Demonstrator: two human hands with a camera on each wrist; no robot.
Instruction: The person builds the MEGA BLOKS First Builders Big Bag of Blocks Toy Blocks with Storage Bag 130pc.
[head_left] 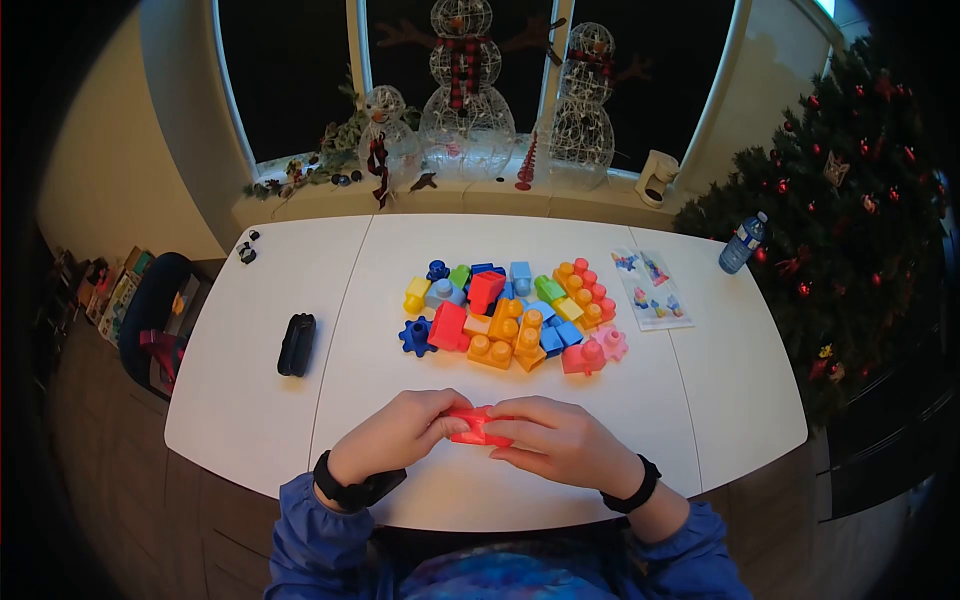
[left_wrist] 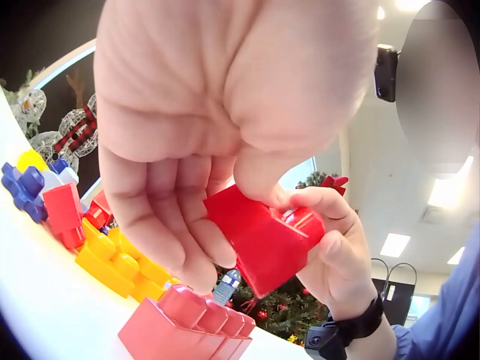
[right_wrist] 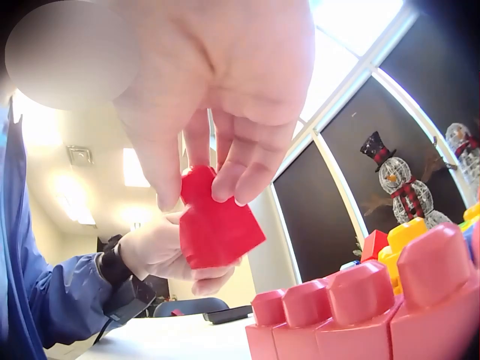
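Observation:
Both hands meet over the table's near side. My left hand [head_left: 400,432] pinches one end of a red block [head_left: 478,427] between thumb and fingers, and my right hand [head_left: 565,437] pinches its other end. In the left wrist view the red block [left_wrist: 266,244] shows a flat, wide side and a rounded knob by the right hand's fingers. The right wrist view has the red block [right_wrist: 217,229] hanging under the right fingertips, the left hand [right_wrist: 161,247] behind it. Part of the block is covered by fingers.
Colourful blocks [head_left: 505,315] lie in a cluster beyond the hands, pink ones at its right. A black case [head_left: 296,345] is to the left. A picture sheet [head_left: 653,290] and a water bottle [head_left: 743,243] stand or lie at the right. Snowman figures line the window.

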